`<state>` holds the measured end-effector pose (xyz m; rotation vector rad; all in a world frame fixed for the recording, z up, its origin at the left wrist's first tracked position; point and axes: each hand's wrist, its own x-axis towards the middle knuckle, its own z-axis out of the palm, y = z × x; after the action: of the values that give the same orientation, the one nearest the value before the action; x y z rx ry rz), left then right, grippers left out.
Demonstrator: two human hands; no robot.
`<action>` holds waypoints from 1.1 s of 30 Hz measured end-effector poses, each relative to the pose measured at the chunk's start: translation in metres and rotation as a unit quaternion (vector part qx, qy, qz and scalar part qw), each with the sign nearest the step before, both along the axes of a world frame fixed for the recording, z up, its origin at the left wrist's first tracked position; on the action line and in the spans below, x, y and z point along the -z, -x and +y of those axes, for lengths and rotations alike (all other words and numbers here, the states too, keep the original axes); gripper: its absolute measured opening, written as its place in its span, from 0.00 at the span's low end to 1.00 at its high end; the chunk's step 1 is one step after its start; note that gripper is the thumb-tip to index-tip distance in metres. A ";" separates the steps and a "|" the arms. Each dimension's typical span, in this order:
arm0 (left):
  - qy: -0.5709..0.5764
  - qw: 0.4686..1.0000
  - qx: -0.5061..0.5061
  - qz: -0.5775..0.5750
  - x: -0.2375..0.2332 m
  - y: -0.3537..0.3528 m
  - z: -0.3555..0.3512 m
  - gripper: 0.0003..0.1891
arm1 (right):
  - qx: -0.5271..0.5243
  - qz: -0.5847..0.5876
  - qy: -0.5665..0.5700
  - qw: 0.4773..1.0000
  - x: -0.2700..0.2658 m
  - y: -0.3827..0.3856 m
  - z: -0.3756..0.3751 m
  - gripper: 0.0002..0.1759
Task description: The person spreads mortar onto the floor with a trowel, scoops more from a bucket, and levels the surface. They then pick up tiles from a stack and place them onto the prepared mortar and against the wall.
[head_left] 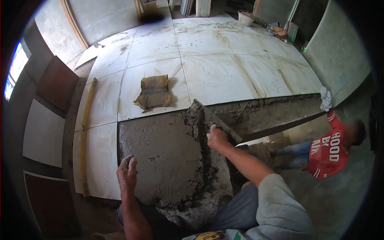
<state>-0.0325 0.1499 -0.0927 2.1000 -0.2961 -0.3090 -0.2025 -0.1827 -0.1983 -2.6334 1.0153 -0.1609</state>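
Note:
My right hand [218, 138] is closed around the handle of a trowel [218, 121], whose long flat blade lies at the right edge of the wet mortar bed [160, 154]. Heaped mortar clings along the blade's far end. Over the left edge of the bed hangs my left hand [127, 172], its fingers slightly curled and apart, with nothing visible in it. Beyond the bed, a dirty yellow sponge-like pad [154, 93] rests on the white floor tiles [150, 66].
A yellow spirit level [86, 138] lies along the left tiles. At right stands a person in a red sweatshirt [330, 146], near a long dark strip [284, 127] and a white cloth [326, 99]. Loose tiles [43, 134] lean at left; a bucket [246, 18] stands far back.

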 end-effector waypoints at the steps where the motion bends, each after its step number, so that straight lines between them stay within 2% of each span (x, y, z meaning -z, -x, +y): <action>1: 0.009 1.000 -0.001 -0.001 0.001 -0.002 -0.001 0.19 | -0.001 -0.001 0.009 1.000 0.015 -0.010 0.004 0.25; 3: 0.017 0.999 0.022 0.025 0.009 -0.009 0.000 0.20 | -0.046 0.057 0.118 0.990 0.049 -0.030 0.013 0.29; 4: -0.009 0.999 0.040 -0.024 0.015 -0.015 0.002 0.20 | -0.021 0.067 0.071 0.995 0.041 -0.040 0.029 0.30; 5: 0.000 0.999 0.034 -0.021 0.020 -0.020 0.007 0.20 | 0.009 0.103 -0.034 0.994 0.032 -0.050 0.039 0.31; 8: 0.004 0.996 0.035 0.084 -0.008 -0.016 0.010 0.20 | 0.061 0.091 -0.050 0.993 0.031 -0.051 0.079 0.27; 10: 0.013 0.996 0.043 0.072 0.010 -0.022 0.019 0.20 | 0.180 -0.024 -0.120 0.976 0.030 -0.048 0.095 0.27; 11: 0.021 0.997 0.047 0.051 0.020 -0.027 0.019 0.21 | 0.184 -0.027 -0.111 0.976 0.028 -0.045 0.102 0.27; 13: 0.048 0.995 0.057 0.061 0.032 -0.034 0.014 0.21 | 0.287 -0.034 -0.133 0.948 0.043 -0.028 0.111 0.28; 14: 0.063 0.993 0.063 0.073 0.034 -0.035 0.014 0.22 | 0.292 -0.035 -0.127 0.947 0.055 -0.019 0.114 0.28; 15: 0.066 0.993 0.068 0.074 0.027 -0.035 0.013 0.22 | 0.311 -0.048 -0.193 0.930 0.071 -0.010 0.115 0.30; 16: 0.069 0.990 0.065 0.109 0.016 -0.034 0.009 0.22 | 0.328 -0.062 -0.258 0.907 0.062 -0.008 0.121 0.32; 17: 0.074 0.985 0.061 0.142 0.007 -0.034 0.003 0.22 | 0.330 -0.065 -0.253 0.907 0.053 -0.008 0.124 0.32; 19: 0.089 0.983 0.069 0.146 0.002 -0.033 -0.007 0.23 | 0.381 -0.078 -0.346 0.854 -0.010 -0.023 0.142 0.34; 20: 0.095 0.980 0.072 0.157 0.004 -0.026 -0.011 0.23 | 0.346 -0.067 -0.189 0.917 0.057 -0.020 0.122 0.34; 21: 0.085 0.979 0.076 0.171 0.001 -0.017 -0.011 0.23 | 0.355 -0.053 -0.194 0.913 0.050 -0.017 0.125 0.34; 23: 0.071 0.980 0.126 0.138 -0.012 -0.010 -0.016 0.23 | 0.331 0.020 -0.203 0.921 0.000 -0.034 0.125 0.32; 24: 0.062 0.981 0.124 0.136 -0.003 -0.011 -0.012 0.23 | 0.329 0.021 -0.212 0.920 0.001 -0.031 0.126 0.32; 26: 0.066 0.988 0.127 0.063 0.021 -0.019 0.006 0.23 | 0.338 0.030 -0.196 0.920 0.003 -0.019 0.125 0.30; 27: 0.065 0.988 0.126 0.061 0.018 -0.021 0.010 0.23 | 0.337 0.028 -0.197 0.920 0.006 -0.013 0.123 0.30; 29: 0.042 0.991 0.059 0.114 0.005 -0.025 0.020 0.23 | 0.325 0.044 -0.171 0.929 0.019 -0.007 0.116 0.29; 33: -0.003 0.993 0.024 0.112 -0.009 -0.021 0.032 0.22 | 0.288 0.039 -0.169 0.942 0.027 -0.035 0.101 0.27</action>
<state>-0.0111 0.1817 -0.0833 2.0438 -0.2117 -0.5692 -0.1679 -0.0818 -0.2250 -1.9910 1.6532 -0.0050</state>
